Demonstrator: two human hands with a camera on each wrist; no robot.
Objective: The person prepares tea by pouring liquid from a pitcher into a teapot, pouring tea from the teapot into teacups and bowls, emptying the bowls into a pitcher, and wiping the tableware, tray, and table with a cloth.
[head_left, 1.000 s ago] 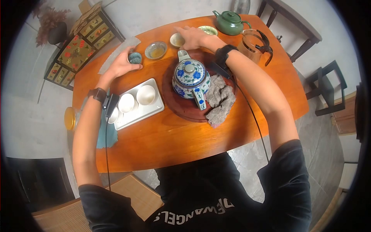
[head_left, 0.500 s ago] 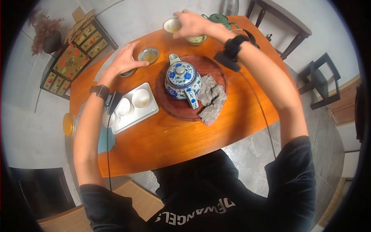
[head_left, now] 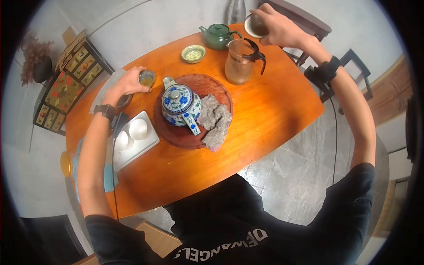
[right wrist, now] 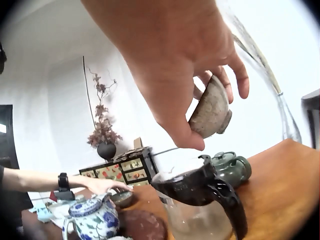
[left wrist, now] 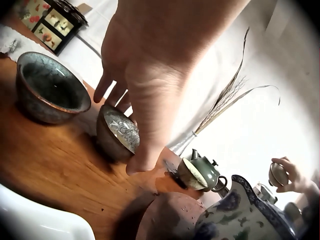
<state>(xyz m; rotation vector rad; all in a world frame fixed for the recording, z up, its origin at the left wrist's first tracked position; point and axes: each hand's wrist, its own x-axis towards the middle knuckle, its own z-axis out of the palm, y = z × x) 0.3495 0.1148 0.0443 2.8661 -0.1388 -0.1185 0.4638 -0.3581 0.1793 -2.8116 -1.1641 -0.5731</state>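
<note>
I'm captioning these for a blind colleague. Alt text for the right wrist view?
The right grip holds a small tilted bowl in midair. Below in frame: glass pitcher, green teapot; at lower left, the left grip at a second bowl, near a blue-and-white teapot.

We note a glossy blue-and-white ceramic teapot, a rough, matt grey cloth, a smooth orange-brown wooden table and a transparent jug with glossy black trim.

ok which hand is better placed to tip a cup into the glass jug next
Probably the right hand: it holds a tilted cup close to the glass jug. The left hand is farther off, its fingers around a small bowl left of the blue and white teapot.
</note>
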